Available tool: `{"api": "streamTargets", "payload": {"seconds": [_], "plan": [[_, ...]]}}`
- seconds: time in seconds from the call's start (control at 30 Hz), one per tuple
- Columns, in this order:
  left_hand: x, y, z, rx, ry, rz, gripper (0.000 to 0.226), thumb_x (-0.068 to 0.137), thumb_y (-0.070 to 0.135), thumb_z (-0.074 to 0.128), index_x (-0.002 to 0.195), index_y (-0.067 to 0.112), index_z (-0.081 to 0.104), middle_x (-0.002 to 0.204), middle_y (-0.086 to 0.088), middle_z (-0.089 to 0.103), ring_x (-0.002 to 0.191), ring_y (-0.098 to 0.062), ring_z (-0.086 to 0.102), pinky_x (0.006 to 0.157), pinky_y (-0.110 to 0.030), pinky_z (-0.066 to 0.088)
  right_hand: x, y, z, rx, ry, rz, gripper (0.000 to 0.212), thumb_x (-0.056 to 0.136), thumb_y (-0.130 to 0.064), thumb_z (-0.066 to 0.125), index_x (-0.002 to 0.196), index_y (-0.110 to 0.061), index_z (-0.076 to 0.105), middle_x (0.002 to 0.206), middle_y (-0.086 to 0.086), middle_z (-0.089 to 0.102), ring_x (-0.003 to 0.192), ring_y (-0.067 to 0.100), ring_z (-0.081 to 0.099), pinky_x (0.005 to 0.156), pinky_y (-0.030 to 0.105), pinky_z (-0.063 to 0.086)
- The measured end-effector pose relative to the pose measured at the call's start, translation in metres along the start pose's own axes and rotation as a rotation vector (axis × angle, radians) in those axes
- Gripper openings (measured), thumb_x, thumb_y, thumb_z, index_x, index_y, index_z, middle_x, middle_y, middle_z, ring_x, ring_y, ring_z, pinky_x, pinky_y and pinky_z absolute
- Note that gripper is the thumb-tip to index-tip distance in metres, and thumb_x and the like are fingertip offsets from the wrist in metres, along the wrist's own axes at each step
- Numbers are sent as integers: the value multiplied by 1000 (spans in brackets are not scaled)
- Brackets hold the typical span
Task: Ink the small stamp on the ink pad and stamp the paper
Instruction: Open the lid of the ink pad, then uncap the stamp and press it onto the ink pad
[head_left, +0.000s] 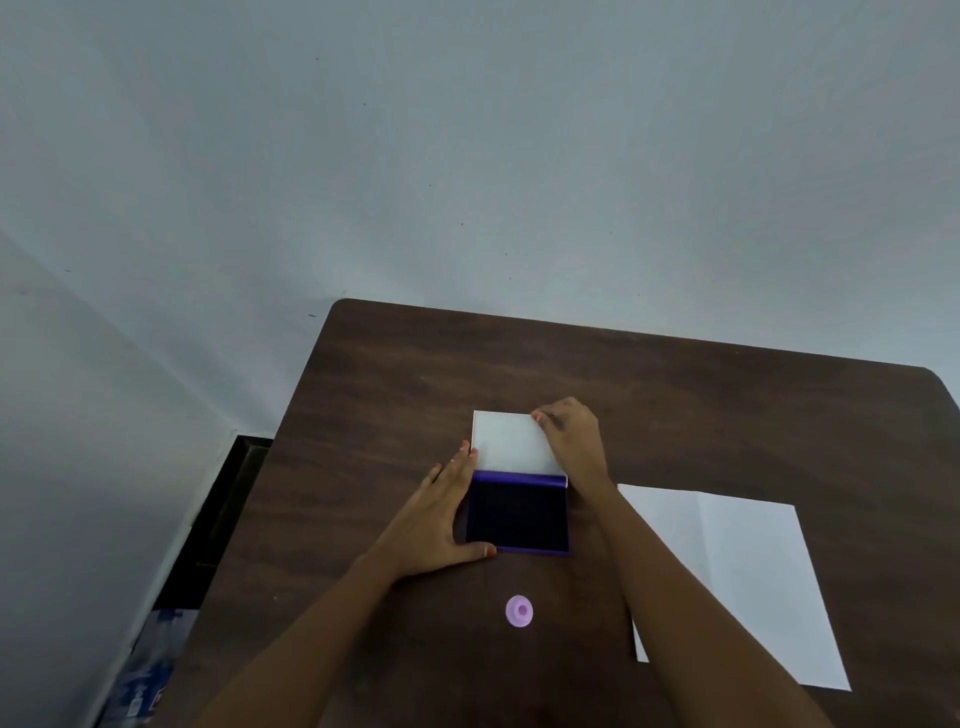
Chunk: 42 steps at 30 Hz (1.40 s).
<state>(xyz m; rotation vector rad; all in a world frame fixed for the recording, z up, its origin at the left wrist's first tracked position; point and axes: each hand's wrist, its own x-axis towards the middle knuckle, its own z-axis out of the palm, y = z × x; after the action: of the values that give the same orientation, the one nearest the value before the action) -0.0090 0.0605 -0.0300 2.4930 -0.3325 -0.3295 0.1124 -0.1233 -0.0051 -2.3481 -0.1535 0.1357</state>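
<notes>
A purple ink pad (517, 517) lies open in the middle of the dark wooden table (727, 415), its white lid (511, 441) folded back and flat behind it. My left hand (441, 525) rests against the pad's left side, thumb at its near corner. My right hand (571, 441) holds the lid's far right corner with its fingertips. The small stamp (519, 611), pink and round, stands alone on the table just in front of the pad. A white sheet of paper (748, 582) lies to the right, partly under my right forearm.
The table stands in a corner against pale walls. A dark gap (223, 519) runs along the table's left edge, with a blue printed object (145, 670) low on the floor there. Bare tabletop stretches behind and left of the pad.
</notes>
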Motion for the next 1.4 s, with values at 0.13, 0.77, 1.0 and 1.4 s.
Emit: {"api": "streamTargets", "payload": {"seconds": [0.13,0.77,1.0,1.4], "plan": [[1,-2,2,72,-17,8,105,73,67,51,130,34,-31,144,13,-26,133,-2,-15,110,-28,-7,1,7,12,-119,45,0,18,86,-17,58,96,-6,68,108,13,61,101,23,50,88,30,37],[-35,34,-2,-28,140,-150,68,91,37,47,142,20,6,155,-5,2,141,-19,2,113,-37,4,-170,-2,-5,-118,-266,-281,30,83,-43,56,103,-22,61,110,-3,61,97,1,46,79,8,30],[-61,57,12,-46,300,-91,40,90,20,52,129,17,42,142,-7,39,132,-16,29,109,-35,21,-195,0,1,-2,-263,-56,20,87,-23,57,104,-13,60,111,6,61,100,14,56,86,19,41],[-72,99,26,-709,380,-127,32,78,4,66,94,32,59,93,13,63,84,7,62,73,-2,45,-199,-30,-12,939,-140,537,28,87,-21,57,109,-4,61,99,9,66,90,16,65,75,21,54]]}}
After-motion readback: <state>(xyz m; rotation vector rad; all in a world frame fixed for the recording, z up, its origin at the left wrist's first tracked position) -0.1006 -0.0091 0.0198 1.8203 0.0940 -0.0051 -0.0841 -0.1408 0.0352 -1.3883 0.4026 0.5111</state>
